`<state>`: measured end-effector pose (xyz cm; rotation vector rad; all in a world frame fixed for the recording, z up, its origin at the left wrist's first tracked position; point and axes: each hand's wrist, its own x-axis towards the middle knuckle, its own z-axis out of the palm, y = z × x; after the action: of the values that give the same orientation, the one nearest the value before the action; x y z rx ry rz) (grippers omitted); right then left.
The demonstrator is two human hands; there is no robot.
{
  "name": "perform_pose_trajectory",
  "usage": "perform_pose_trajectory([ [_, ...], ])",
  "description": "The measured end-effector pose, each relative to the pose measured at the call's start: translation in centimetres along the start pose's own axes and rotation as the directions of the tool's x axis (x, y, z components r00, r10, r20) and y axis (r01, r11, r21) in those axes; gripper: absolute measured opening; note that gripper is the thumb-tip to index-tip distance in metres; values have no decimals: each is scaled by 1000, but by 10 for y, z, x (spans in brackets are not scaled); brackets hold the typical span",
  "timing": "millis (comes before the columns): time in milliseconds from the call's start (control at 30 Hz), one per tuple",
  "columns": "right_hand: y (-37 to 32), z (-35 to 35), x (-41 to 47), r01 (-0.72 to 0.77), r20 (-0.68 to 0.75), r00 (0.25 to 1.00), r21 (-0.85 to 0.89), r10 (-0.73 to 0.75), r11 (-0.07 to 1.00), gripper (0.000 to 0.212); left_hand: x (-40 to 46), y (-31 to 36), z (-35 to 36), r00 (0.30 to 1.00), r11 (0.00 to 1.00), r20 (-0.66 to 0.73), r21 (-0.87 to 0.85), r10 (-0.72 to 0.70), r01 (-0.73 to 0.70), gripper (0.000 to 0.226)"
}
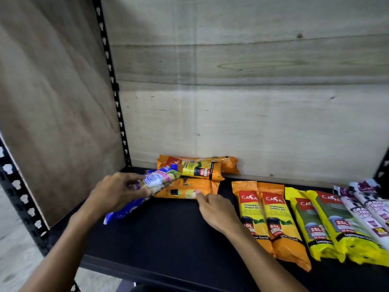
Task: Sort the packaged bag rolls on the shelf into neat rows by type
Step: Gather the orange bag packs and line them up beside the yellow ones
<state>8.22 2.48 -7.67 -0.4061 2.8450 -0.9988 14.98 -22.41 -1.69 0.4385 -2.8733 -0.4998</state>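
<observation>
Head view: our left hand [114,193] gripped the blue pack [147,186]; right hand [216,211], fingers loosely curled, touched the orange roll [185,189] just beside it.

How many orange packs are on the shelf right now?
5. Two orange packs stand side by side in the sorted row. Three lie in the pile at the back: front, middle, rear by the wall. The pile may hide others.

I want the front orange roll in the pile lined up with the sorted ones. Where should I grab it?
Probably around the middle of the front orange roll, from the front. It lies crosswise with its long side facing you, and the right hand already touches that side.
</observation>
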Motion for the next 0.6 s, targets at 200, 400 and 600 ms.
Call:
perform_pose_trajectory([
  [200, 8, 16, -1, 87, 96, 994, -343, -57, 935, 56, 22, -40, -15, 972, 977, -109, -81, -206, 197, 60],
  [400, 10, 16, 2, 108, 98, 992, -356, -78, 928, 59, 40, -71, -7, 927, 929, -76, 4, -368, 369, 60],
  [600, 11, 16, 2, 121, 105, 990, -364, -89, 924, 60, 50, -77, 14, 897, 895, -37, 64, -440, 442, 57],
])
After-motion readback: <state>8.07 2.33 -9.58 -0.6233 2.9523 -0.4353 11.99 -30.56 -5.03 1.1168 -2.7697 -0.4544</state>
